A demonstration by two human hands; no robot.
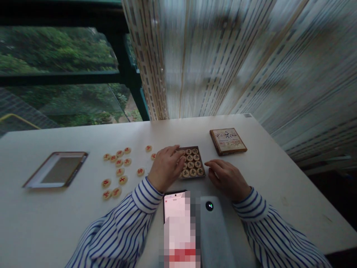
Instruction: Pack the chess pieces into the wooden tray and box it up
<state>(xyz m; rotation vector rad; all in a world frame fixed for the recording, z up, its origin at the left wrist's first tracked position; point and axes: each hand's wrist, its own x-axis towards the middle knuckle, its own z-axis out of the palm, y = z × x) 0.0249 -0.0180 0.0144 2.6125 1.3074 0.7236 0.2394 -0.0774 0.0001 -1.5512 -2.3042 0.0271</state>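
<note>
A small square box [202, 163] holds rows of round Chinese chess pieces [190, 165] with dark characters. My left hand [166, 165] lies over the box's left side, its fingers stretched across the pieces there and covering some of them. Whether a piece sits under those fingertips is hidden. Just off the box's right edge rests my right hand [227, 178], the index finger pointing at the box and the other fingers loosely bent, with nothing seen in it. Several loose pieces with red characters [119, 162] are scattered on the white table [69, 219] to the left.
Behind my right hand lies the box lid [228, 140] with printed lettering. A phone [175, 208] and a grey power bank [214, 230] are between my forearms. At the far left is a flat framed case [57, 169]. Curtains [195, 56] and a window [64, 56] border the table.
</note>
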